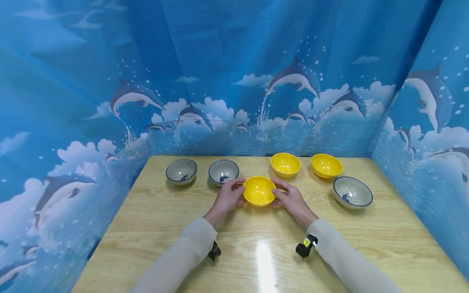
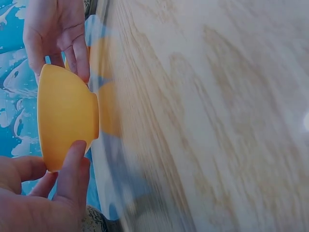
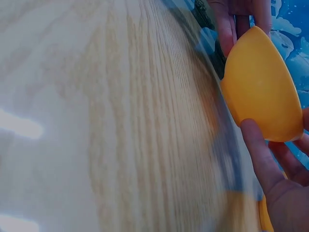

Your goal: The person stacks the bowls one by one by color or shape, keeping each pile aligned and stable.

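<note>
Both hands hold one small yellow bowl (image 1: 259, 191) near the middle of the table, its opening facing up. My left hand (image 1: 228, 199) grips its left side, thumb at the rim and fingers under the wall, as the left wrist view shows on the bowl (image 2: 67, 113). On the opposite side my right hand (image 1: 292, 200) pinches the rim and wall, also seen around the bowl (image 3: 260, 87) in the right wrist view. The bowl's foot appears raised off the wooden table (image 1: 176, 240). Just behind my left hand stands a grey speckled bowl (image 1: 224, 171).
Another grey bowl (image 1: 181, 171) is at the back left. Two yellow bowls, one (image 1: 286, 164) left of the other (image 1: 327, 165), stand at the back right. A third grey bowl (image 1: 353, 192) sits nearer on the right. A blue dolphin curtain (image 1: 220, 81) borders the table.
</note>
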Demonstrator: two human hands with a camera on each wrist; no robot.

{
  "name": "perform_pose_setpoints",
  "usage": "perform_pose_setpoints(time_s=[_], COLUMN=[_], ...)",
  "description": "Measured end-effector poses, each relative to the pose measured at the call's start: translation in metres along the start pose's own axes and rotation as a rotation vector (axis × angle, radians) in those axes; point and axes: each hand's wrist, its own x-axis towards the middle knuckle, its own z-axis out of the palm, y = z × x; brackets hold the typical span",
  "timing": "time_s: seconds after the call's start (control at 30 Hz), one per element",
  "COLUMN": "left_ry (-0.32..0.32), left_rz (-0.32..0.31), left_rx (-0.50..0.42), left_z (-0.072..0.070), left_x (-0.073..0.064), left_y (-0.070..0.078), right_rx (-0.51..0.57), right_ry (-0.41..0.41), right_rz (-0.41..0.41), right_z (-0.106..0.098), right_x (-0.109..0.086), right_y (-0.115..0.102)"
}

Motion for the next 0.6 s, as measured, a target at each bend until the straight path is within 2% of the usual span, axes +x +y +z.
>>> perform_pose_setpoints(time_s=[0.23, 0.6], left_ry=[0.003, 0.022], left_rz=[-0.013, -0.068], left_rx=[-0.012, 0.013], left_z=[-0.015, -0.044], left_x=[-0.010, -0.020], left_y=[-0.002, -0.009], right_rx=[0.048, 0.072], right_ry=[-0.038, -0.080], right_rz=[-0.034, -0.018], right_z=[0.012, 0.039], right_x=[-0.009, -0.018], right_y=[-0.002, -0.005])
